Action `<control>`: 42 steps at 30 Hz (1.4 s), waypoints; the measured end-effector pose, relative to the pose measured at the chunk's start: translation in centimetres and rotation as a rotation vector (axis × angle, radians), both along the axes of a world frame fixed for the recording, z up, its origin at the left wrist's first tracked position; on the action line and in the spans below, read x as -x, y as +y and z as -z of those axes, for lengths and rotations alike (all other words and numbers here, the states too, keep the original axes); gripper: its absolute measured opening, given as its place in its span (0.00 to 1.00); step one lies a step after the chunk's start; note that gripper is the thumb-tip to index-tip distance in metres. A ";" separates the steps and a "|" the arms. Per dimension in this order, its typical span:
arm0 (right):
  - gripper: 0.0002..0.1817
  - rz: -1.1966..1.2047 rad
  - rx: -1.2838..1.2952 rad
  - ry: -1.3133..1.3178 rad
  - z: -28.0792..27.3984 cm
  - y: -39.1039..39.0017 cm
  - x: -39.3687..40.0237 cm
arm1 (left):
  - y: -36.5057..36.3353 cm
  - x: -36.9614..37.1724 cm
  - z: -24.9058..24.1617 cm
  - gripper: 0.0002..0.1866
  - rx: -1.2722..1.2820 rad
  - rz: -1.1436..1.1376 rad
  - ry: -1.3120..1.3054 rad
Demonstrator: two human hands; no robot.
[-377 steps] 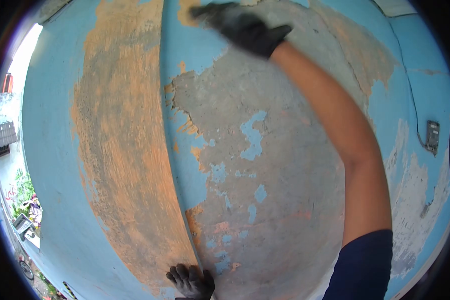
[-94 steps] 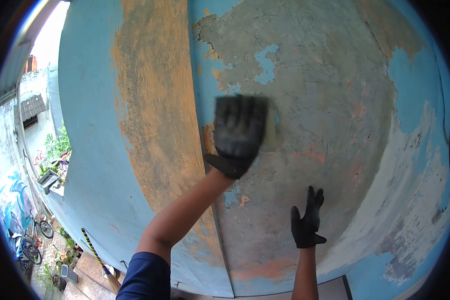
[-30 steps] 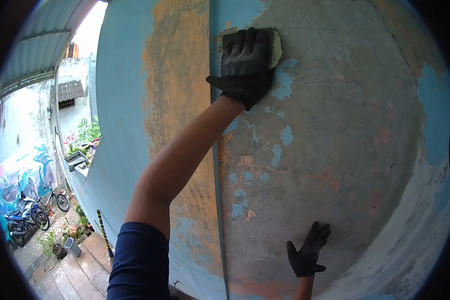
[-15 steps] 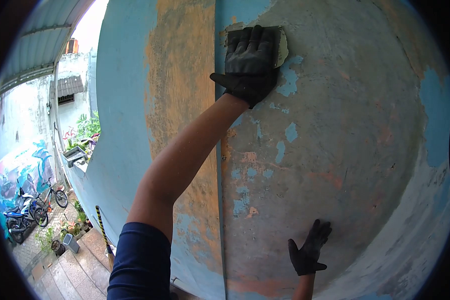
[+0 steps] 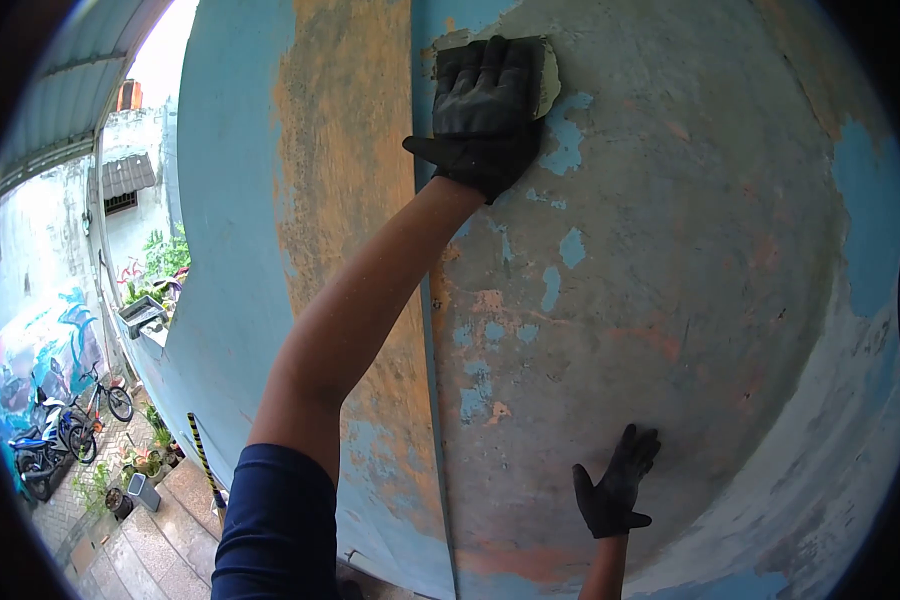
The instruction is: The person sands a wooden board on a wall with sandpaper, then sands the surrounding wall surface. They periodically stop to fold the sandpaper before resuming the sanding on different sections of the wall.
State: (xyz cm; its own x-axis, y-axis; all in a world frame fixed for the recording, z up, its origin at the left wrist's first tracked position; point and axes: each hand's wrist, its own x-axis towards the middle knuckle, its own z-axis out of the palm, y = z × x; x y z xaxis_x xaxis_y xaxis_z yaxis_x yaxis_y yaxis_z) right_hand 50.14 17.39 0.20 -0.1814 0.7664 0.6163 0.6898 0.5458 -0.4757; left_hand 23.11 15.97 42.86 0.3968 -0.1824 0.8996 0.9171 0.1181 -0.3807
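Observation:
My left hand [image 5: 485, 110], in a black work glove, presses a sheet of sandpaper [image 5: 549, 85] flat against the wall at upper middle. Dark sheet shows above the fingertips, and a pale, ragged edge sticks out on the right. The fingers point up, close together. Lower down, my right hand [image 5: 615, 490], gloved in black too, rests on the bare grey wall [image 5: 650, 250] with thumb and fingers apart and holds nothing. Patches of flaking blue paint [image 5: 564, 140] remain between and around the hands.
A raised vertical edge [image 5: 432, 380] divides the grey surface from an orange-brown and blue strip [image 5: 340, 150]. Far left below are steps [image 5: 145, 550], potted plants [image 5: 140, 465], a black-and-yellow striped pole [image 5: 205, 460], a motorbike [image 5: 45, 445] and a bicycle [image 5: 100, 400].
The view has shifted slightly, so the wall and both hands appear a little higher and further left. The left hand stays on the sandpaper near the same wall spot; the right hand stays put.

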 end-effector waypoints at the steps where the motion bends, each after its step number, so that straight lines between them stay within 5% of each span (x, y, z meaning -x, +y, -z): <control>1: 0.63 0.003 0.006 -0.002 0.1 -0.1 0.0 | -0.1 -0.2 0.8 0.34 0.010 -0.002 -0.022; 23: 0.63 0.028 -0.027 -0.022 0.9 0.2 0.1 | 0.0 -0.5 2.6 0.33 0.029 -0.071 0.027; 30: 0.64 0.025 -0.037 -0.020 1.1 0.8 0.3 | 0.3 0.6 -7.3 0.26 -0.060 -0.085 0.084; 32: 0.64 0.027 -0.041 -0.020 1.0 1.0 0.5 | 1.3 -0.8 -6.3 0.22 -0.235 -0.003 0.113; 36: 0.64 0.021 -0.007 -0.038 1.1 1.1 0.3 | 2.1 -3.4 3.7 0.28 -0.008 -0.064 0.214; 42: 0.64 0.024 -0.017 -0.027 1.4 1.3 0.5 | 2.0 -1.6 -9.0 0.27 -0.034 -0.032 0.167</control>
